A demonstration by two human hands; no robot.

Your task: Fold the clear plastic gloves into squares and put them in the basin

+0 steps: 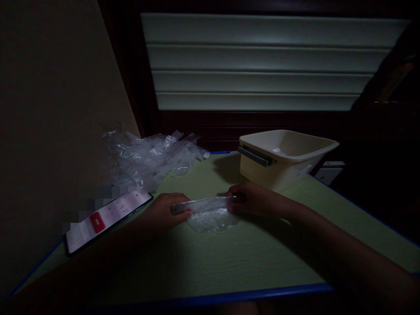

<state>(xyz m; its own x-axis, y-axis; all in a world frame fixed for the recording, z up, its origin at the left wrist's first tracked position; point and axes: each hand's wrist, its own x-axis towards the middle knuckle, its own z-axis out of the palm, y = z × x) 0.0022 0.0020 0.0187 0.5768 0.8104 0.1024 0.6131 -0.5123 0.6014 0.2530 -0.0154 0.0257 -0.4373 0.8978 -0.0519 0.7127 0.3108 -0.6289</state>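
Crinkled clear plastic (213, 220) pinched at both ends, low over the green table (262, 258).
From my remote seat I see the left hand (172, 209) and right hand (249, 199) set apart, each gripping one end of its folded upper edge, near the middle of the tabletop; in this dim light it looks like a bag, though I can't be sure. Beyond the right hand stands a cream tub (272, 170) (grey handle facing us); a lit phone (123, 209) lies left, just before a heap of clear plastic (154, 153).
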